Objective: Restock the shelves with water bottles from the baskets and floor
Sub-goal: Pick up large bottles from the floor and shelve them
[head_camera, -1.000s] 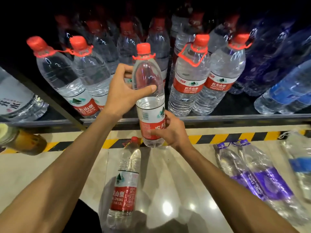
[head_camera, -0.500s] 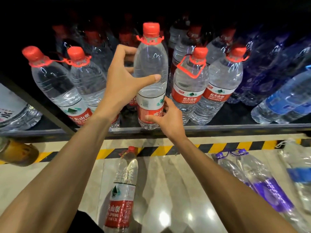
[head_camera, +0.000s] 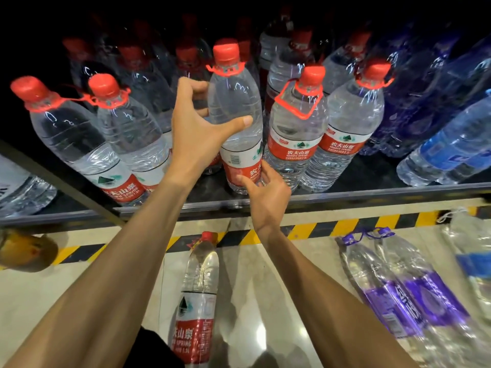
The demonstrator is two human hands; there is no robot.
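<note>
Left hand [head_camera: 196, 134] curled round the shoulder of a red-capped Nongfu Spring bottle [head_camera: 236, 107], thumb across its front, while the right hand [head_camera: 265, 192] gripped its red label near the base. A second earlier the bottle had hung in front of the shelf [head_camera: 372, 192] lip. It now stood upright past the lip, base seemingly down, just beside two matching bottles [head_camera: 297, 139]. One more was nearly stocked. On the floor [head_camera: 247, 288] below, a red-labelled bottle [head_camera: 199, 296] and two purple-labelled bottles [head_camera: 398, 296] lay waiting.
</note>
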